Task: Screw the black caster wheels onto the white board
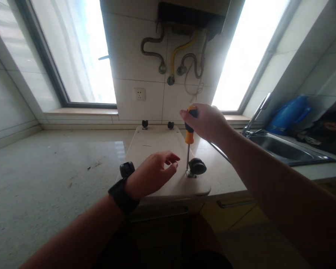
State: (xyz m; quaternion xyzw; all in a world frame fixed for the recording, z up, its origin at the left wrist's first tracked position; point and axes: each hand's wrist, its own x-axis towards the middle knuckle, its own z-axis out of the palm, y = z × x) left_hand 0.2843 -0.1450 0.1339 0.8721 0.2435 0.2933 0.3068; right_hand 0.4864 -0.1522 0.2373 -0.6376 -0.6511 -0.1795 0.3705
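Observation:
My right hand is wrapped round the orange and black handle of a screwdriver, which stands nearly upright. Its tip meets the metal plate of a black caster wheel at the near right corner of a pale board. Left of the shaft, my left hand hovers over or rests on the board, fingers loosely curled and apart, nothing visible in them. Another black caster shows beside my left wrist. Two more casters, a far left one and a far right one, stand at the board's far end.
The board lies on a speckled countertop. At right are a steel sink, a faucet, a blue jug-like container and a dark bag. Small debris lies at left. Pipes and a socket are on the wall.

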